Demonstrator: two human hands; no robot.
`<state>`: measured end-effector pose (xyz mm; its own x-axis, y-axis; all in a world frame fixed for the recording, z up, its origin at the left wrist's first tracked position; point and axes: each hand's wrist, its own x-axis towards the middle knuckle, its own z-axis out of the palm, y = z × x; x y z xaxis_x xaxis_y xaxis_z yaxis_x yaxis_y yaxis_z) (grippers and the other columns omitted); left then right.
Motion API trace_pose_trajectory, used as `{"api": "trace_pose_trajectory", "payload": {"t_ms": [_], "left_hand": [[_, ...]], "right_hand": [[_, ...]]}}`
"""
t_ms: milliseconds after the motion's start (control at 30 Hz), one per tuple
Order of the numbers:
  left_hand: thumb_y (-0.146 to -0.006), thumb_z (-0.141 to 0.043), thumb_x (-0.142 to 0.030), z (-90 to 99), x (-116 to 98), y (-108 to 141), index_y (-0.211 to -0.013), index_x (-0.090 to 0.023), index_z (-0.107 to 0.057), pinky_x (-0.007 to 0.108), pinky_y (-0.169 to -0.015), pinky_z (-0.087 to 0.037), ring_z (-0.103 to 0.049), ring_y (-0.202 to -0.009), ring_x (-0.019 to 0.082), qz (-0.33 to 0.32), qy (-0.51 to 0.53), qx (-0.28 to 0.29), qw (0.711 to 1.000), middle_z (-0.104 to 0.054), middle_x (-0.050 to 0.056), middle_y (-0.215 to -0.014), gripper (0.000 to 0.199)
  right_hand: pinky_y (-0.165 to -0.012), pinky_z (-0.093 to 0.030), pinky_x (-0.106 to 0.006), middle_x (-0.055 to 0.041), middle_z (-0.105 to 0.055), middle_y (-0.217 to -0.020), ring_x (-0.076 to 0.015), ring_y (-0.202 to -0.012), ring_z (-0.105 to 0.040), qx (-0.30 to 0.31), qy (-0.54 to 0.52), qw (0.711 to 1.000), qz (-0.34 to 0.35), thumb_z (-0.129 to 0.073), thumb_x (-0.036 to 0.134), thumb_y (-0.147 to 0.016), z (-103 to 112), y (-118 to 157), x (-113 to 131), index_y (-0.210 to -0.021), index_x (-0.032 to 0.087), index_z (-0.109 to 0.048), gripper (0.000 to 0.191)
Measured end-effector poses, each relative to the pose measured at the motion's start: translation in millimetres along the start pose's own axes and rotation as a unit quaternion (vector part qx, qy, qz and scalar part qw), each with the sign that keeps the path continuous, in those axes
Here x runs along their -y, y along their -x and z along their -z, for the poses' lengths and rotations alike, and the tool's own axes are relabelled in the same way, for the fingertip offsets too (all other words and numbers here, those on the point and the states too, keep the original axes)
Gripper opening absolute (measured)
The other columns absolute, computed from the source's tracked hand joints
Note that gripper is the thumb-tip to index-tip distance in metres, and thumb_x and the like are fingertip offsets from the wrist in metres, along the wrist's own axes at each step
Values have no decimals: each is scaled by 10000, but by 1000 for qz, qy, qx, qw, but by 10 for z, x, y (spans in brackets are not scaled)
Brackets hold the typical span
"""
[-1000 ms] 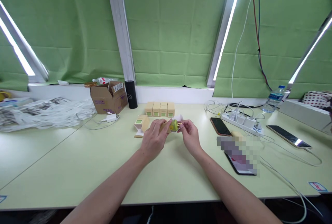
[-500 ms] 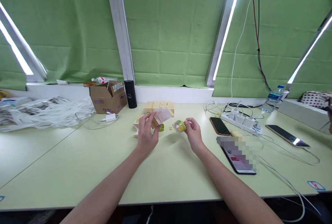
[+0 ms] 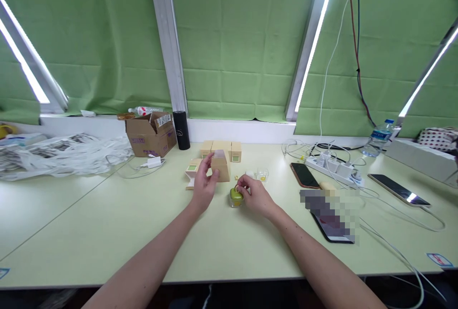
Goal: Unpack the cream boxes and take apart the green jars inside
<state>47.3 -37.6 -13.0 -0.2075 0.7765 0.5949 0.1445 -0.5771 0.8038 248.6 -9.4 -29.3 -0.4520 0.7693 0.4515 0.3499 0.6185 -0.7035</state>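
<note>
My left hand (image 3: 204,187) grips a small tan box (image 3: 221,168), which is upright with its top open. Just right of it, my right hand (image 3: 252,193) pinches the top of a small green-lidded clear container (image 3: 236,196) at table level. Behind my right hand lies a clear plastic piece (image 3: 263,174) with something yellow in it. A tiny yellow piece (image 3: 236,178) rests between the hands. Another tan box (image 3: 192,168) with a green label is left of my left hand, and several tan boxes (image 3: 235,151) form a row behind.
At the back left are a cardboard box (image 3: 150,137), a black cylinder (image 3: 181,130) and a heap of white cables (image 3: 64,154). Phones (image 3: 304,175), a power strip (image 3: 334,168), loose cords and a water bottle (image 3: 378,138) occupy the right side.
The tan box has gone from tilted to upright. My right hand has moved nearer and left, now on the green-lidded container; the clear piece it held lies on the table behind.
</note>
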Motion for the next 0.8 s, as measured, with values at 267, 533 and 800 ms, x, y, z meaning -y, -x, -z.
{"api": "trace_pose_trajectory", "payload": {"t_ms": [267, 533, 800], "left_hand": [[-932, -681, -477, 42, -20, -65, -1351, -211, -539, 409, -713, -632, -738, -968, 273, 201, 283, 50, 937, -715, 152, -1271, 516], [-935, -688, -446, -14, -89, -21, -1347, -198, -553, 331, -572, -591, -744, -835, 249, 217, 300, 68, 927, -748, 138, -1160, 499], [-878, -747, -544, -94, -146, 50, -1375, -219, -630, 285, -603, -577, -715, -775, 198, 213, 209, 91, 950, -764, 92, -1122, 605]], "right_hand": [[-740, -512, -337, -23, -746, -910, -196, -830, -677, 1, -5, 1000, 9, -607, 270, -930, 26, 11, 43, -933, 232, -661, 66], [-885, -509, -394, -71, -763, -1100, -249, -1070, -660, -81, -70, 994, 2, -589, 480, -973, 33, 1, 111, -1111, 256, -723, 295], [-753, -540, -358, -72, -754, -956, -259, -911, -683, -66, -181, 981, -36, -622, 694, -896, -27, -28, 117, -1008, 220, -749, 503]]}}
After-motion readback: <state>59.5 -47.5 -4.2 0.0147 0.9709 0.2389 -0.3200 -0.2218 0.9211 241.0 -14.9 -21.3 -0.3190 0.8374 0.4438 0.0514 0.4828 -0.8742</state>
